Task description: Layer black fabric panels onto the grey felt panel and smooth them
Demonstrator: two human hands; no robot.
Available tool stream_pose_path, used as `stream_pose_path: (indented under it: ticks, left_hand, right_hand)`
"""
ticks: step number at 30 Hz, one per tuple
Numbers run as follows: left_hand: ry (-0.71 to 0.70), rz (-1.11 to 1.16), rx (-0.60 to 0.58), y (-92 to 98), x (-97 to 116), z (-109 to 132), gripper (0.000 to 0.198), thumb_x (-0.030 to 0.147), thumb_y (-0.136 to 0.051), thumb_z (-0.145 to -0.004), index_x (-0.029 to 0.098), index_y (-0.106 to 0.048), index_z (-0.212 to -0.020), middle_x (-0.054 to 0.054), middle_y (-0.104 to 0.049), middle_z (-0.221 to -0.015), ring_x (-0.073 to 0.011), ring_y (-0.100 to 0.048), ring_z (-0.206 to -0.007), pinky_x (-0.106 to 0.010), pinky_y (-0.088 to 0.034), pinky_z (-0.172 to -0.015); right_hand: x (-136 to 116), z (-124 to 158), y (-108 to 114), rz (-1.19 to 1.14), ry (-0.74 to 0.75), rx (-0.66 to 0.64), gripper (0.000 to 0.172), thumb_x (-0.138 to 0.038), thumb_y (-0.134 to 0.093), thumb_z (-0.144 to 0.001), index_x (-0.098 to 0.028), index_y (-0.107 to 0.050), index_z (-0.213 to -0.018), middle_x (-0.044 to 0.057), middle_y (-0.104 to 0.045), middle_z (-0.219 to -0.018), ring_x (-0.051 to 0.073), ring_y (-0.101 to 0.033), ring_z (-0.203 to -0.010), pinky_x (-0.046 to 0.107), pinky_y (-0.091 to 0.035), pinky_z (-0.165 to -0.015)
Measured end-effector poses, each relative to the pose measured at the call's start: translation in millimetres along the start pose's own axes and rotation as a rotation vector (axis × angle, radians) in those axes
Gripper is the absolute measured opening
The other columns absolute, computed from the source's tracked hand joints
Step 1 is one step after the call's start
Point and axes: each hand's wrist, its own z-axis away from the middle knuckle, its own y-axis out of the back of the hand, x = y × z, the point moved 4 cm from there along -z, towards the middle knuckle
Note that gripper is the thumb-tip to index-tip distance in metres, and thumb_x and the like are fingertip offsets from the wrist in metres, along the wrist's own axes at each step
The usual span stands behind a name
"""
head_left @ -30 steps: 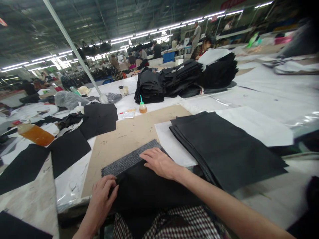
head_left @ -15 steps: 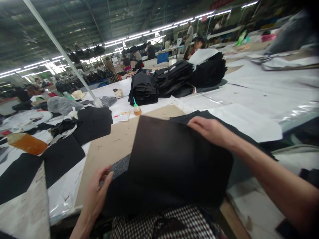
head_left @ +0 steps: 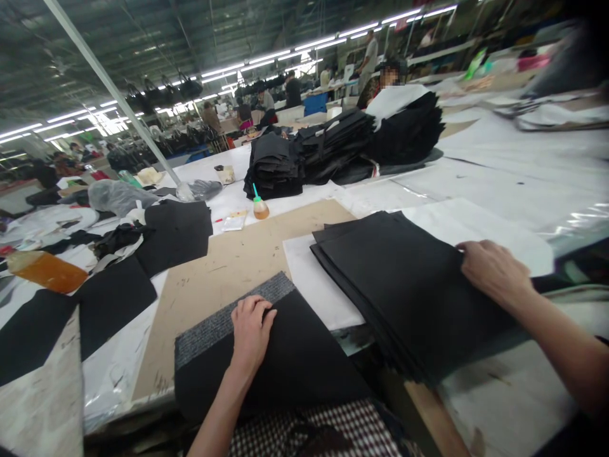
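My left hand (head_left: 252, 327) rests on a black fabric piece (head_left: 299, 349) with its fingers spread over the surface, holding nothing. Along that piece's far edge runs a grey speckled strip (head_left: 209, 331), partly under my fingers. To the right, my right hand (head_left: 497, 270) is closed at the edge of the top black sheet (head_left: 404, 273), its thumb hidden from view. This sheet lies over a stack of similar black sheets (head_left: 340, 276), whose layered edges show on the left side.
Beneath the work lies a tan board (head_left: 228, 260). Beyond it stand a small glue bottle (head_left: 261, 208) with a green nozzle and bundled black pieces (head_left: 276, 165). At left are an amber-filled bottle (head_left: 47, 271) and loose black pieces (head_left: 117, 301). A person (head_left: 392, 76) is behind the bundles.
My right hand has moved right, carrying a black sheet off the strip-edged piece and onto the stack. My left hand has shifted right and now lies on the piece with the grey strip.
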Motion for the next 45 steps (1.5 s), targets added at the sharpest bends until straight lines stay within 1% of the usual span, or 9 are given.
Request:
stream_pose_path:
  ticks: [5, 10, 14, 20, 24, 29, 37, 42, 45]
  left_hand:
    - [-0.019, 0.046, 0.004, -0.8, 3.2, 0.5, 0.006, 0.022, -0.062, -0.091, 0.023, -0.063, -0.085, -0.003, -0.061, -0.108, -0.0237, -0.053, -0.106, -0.042, -0.039, -0.091]
    - [-0.159, 0.084, 0.005, 1.7, 12.2, 6.0, 0.009, 0.016, -0.058, -0.091, 0.021, -0.054, -0.084, -0.004, -0.061, -0.106, -0.0221, -0.054, -0.106, -0.042, -0.036, -0.095]
    - [-0.208, 0.087, -0.044, 0.5, 13.9, 8.3, 0.008, 0.015, -0.051, -0.094, 0.021, -0.052, -0.088, -0.002, -0.061, -0.093, -0.0192, -0.056, -0.092, -0.042, -0.036, -0.095]
    - [-0.195, 0.124, -0.084, -0.6, 13.1, 9.1, 0.011, 0.013, -0.048, -0.095, 0.021, -0.050, -0.088, -0.001, -0.061, -0.090, -0.0183, -0.056, -0.089, -0.040, -0.037, -0.092]
    - [-0.207, 0.157, -0.045, 0.1, 13.6, 10.9, 0.012, 0.011, -0.047, -0.095, 0.021, -0.053, -0.097, -0.003, -0.063, -0.096, -0.0192, -0.058, -0.093, -0.041, -0.038, -0.095]
    - [-0.268, 0.183, -0.027, -3.6, 12.2, 15.2, 0.020, 0.014, -0.043, -0.098, 0.022, -0.054, -0.113, -0.007, -0.063, -0.107, -0.0224, -0.059, -0.103, -0.042, -0.044, -0.094]
    - [-0.135, 0.248, 0.012, -14.2, -1.9, 11.7, 0.043, 0.029, -0.047, -0.098, 0.025, -0.042, -0.140, -0.012, -0.050, -0.133, -0.0261, -0.056, -0.121, -0.043, -0.054, -0.096]
    - [-0.200, 0.178, 0.049, -17.8, -2.8, 9.6, 0.037, 0.035, -0.049, -0.097, 0.024, -0.052, -0.132, -0.013, -0.050, -0.135, -0.0287, -0.052, -0.126, -0.048, -0.048, -0.104]
    - [-0.195, 0.117, 0.004, -17.1, -12.9, 9.2, 0.043, 0.041, -0.049, -0.097, 0.024, -0.050, -0.136, -0.012, -0.060, -0.125, -0.0288, -0.058, -0.117, -0.049, -0.049, -0.101]
  right_hand:
    - [-113.7, 8.0, 72.2, -0.311, 0.217, 0.133, 0.037, -0.025, -0.043, -0.096, -0.018, -0.058, -0.129, 0.016, -0.058, -0.126, 0.033, -0.052, -0.113, 0.051, -0.045, -0.095]
    - [-274.8, 48.1, 142.2, -1.058, 0.809, -0.200, 0.033, -0.029, -0.038, -0.104, -0.024, -0.052, -0.134, 0.007, -0.061, -0.124, 0.019, -0.056, -0.114, 0.036, -0.047, -0.099]
    - [-350.3, 74.1, 146.4, -0.964, 1.166, -0.240, 0.033, -0.034, -0.048, -0.102, -0.021, -0.055, -0.131, 0.008, -0.063, -0.123, 0.022, -0.052, -0.117, 0.043, -0.037, -0.104]
    - [-363.0, 50.9, 103.7, -0.680, 1.086, -0.262, 0.043, -0.058, -0.068, -0.085, -0.021, -0.069, -0.107, 0.008, -0.065, -0.107, 0.027, -0.050, -0.100, 0.044, -0.033, -0.093]
    - [-363.7, 46.6, 113.2, -0.657, 1.069, -0.216, 0.044, -0.051, -0.077, -0.079, -0.018, -0.065, -0.104, 0.009, -0.060, -0.112, 0.027, -0.047, -0.103, 0.040, -0.032, -0.091]
    - [-372.9, 53.2, 120.4, -0.710, 1.264, -0.220, 0.021, -0.035, -0.073, -0.085, -0.020, -0.062, -0.095, 0.004, -0.063, -0.107, 0.022, -0.047, -0.103, 0.035, -0.029, -0.088]
    - [-365.8, 40.6, 106.2, -0.449, 1.149, -0.274, 0.032, -0.050, -0.068, -0.085, -0.019, -0.065, -0.084, 0.005, -0.067, -0.083, 0.023, -0.052, -0.086, 0.040, -0.029, -0.086]
    - [-370.3, 51.1, 108.6, -0.687, 1.178, -0.359, 0.026, -0.046, -0.070, -0.087, -0.025, -0.068, -0.102, 0.002, -0.064, -0.110, 0.022, -0.052, -0.104, 0.033, -0.035, -0.086]
    - [-372.6, 54.8, 97.1, -0.760, 1.156, -0.473, 0.017, -0.037, -0.066, -0.092, -0.023, -0.066, -0.103, 0.002, -0.065, -0.106, 0.019, -0.056, -0.102, 0.030, -0.037, -0.085]
